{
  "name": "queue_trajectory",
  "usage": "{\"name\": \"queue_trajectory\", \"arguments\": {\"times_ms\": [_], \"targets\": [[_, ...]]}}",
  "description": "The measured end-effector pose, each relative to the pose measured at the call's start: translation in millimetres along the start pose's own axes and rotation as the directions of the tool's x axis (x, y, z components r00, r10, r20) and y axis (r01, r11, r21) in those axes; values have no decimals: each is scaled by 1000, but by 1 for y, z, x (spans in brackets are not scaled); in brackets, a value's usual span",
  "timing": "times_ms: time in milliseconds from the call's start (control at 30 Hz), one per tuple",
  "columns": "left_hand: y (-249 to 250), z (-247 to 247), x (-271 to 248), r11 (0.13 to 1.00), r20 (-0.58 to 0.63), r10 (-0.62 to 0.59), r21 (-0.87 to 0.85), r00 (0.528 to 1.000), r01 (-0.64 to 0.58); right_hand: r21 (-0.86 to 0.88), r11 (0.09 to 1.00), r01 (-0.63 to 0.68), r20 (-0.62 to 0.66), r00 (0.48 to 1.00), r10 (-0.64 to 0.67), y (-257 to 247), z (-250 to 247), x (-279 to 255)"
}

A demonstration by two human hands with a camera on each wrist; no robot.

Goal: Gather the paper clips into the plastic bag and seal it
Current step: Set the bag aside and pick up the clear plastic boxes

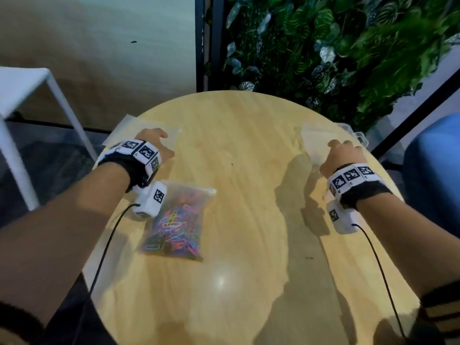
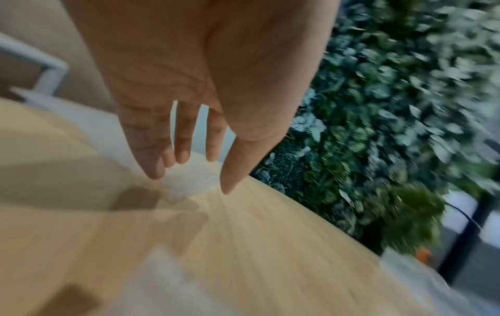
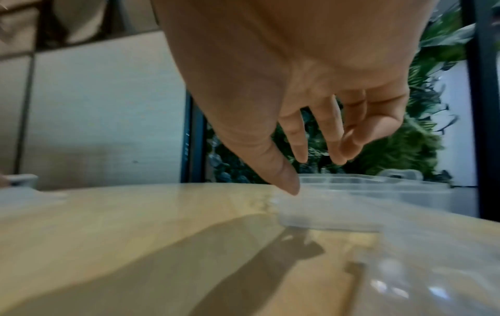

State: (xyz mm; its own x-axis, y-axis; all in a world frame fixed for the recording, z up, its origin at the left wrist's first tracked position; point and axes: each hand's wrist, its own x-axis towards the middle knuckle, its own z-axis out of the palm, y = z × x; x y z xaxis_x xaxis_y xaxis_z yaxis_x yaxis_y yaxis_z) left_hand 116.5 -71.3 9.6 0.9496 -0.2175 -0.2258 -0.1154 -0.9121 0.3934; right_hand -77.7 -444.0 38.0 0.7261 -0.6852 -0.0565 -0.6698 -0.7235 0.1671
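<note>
A clear plastic bag (image 1: pixel 177 221) packed with colourful paper clips lies flat on the round wooden table (image 1: pixel 249 158), near its left side. My left hand (image 1: pixel 161 143) hovers beyond it, fingers straight and holding nothing, just above a flat empty clear bag (image 2: pixel 189 179) at the table's far left edge. My right hand (image 1: pixel 341 146) hangs at the far right with loosely relaxed fingers (image 3: pixel 301 149), empty, over a stack of flat clear bags (image 3: pixel 324 213). No loose clips show on the table.
A clear plastic compartment box (image 3: pixel 378 181) sits at the table's far right rim behind the clear bags. A white side table (image 1: pixel 27 85) stands at the left, a leafy plant wall (image 1: pixel 323 46) behind, a blue seat (image 1: pixel 433 170) at the right.
</note>
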Motion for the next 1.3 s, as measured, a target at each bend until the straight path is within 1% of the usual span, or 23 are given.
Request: {"name": "queue_trajectory", "arguments": {"times_ms": [67, 133, 200, 333, 400, 500, 533, 600, 667, 733, 767, 800, 833, 867, 900, 933, 967, 1000, 1033, 1133, 1167, 1233, 1300], "targets": [[-1, 1, 15, 998, 66, -58, -13, 996, 59, -36, 999, 4, 71, 998, -1, 10, 10, 24], [-4, 2, 22, 995, 56, -95, -10, 994, 95, -137, 988, 66, 126, 991, -49, 11, 15, 37], [-7, 4, 24, 997, 10, -63, 44, 998, 62, -205, 971, 123, 130, 987, -98, 2, 14, 41], [-7, 11, 24, 981, -13, 42, 190, 999, -39, -136, 957, 256, 90, 965, -245, -19, 4, 25], [-9, 11, 21, 977, -36, 55, 206, 998, -46, -55, 921, 387, 13, 922, -386, -29, 3, 8], [1, -2, 0, 975, -143, 122, 201, 982, -92, 177, 789, 588, -60, 807, -588, -44, 5, -31], [8, -9, -10, 972, -213, 175, 195, 961, -134, 254, 744, 618, -58, 778, -626, -49, 3, -48], [28, -24, -36, 947, -359, 320, 161, 877, -279, 361, 674, 645, -29, 730, -683, -54, -2, -85], [49, -36, -70, 879, -396, 472, 150, 788, -452, 418, 610, 673, -5, 673, -740, -53, -3, -121], [66, -37, -108, 787, -322, 612, 160, 723, -595, 468, 571, 674, 29, 635, -772, -47, -2, -152], [73, -34, -128, 747, -262, 662, 158, 702, -645, 496, 566, 659, 49, 630, -775, -42, -2, -166], [80, -27, -147, 718, -197, 696, 155, 691, -679, 525, 571, 631, 55, 644, -763, -36, 0, -178], [85, -18, -165, 702, -127, 712, 151, 690, -696, 553, 589, 589, 34, 691, -722, -30, 1, -188], [89, -6, -182, 695, -57, 717, 142, 695, -705, 590, 612, 527, -16, 765, -644, -24, 2, -196], [91, 7, -199, 699, 8, 709, 129, 705, -704, 625, 628, 464, -90, 842, -533, -17, 4, -202], [91, 20, -214, 708, 61, 695, 118, 717, -696, 649, 639, 412, -162, 896, -413, -9, 4, -208], [91, 32, -228, 717, 100, 682, 104, 724, -690, 650, 648, 397, -217, 914, -342, -1, 4, -213], [90, 42, -240, 728, 129, 671, 74, 730, -682, 619, 664, 420, -246, 906, -344, 6, 5, -218], [88, 52, -251, 739, 147, 663, 24, 734, -673, 558, 670, 489, -263, 870, -416, 12, 6, -222], [86, 70, -274, 769, 161, 639, -159, 752, -619, 340, 613, 713, -210, 693, -690, 20, 12, -229], [87, 73, -280, 781, 168, 621, -216, 766, -586, 321, 604, 730, -161, 670, -725, 21, 14, -229], [90, 76, -289, 806, 193, 581, -274, 791, -525, 381, 591, 711, -96, 666, -739, 22, 17, -229], [91, 77, -295, 823, 208, 562, -245, 801, -513, 417, 579, 700, -57, 656, -752, 21, 13, -227]]}}
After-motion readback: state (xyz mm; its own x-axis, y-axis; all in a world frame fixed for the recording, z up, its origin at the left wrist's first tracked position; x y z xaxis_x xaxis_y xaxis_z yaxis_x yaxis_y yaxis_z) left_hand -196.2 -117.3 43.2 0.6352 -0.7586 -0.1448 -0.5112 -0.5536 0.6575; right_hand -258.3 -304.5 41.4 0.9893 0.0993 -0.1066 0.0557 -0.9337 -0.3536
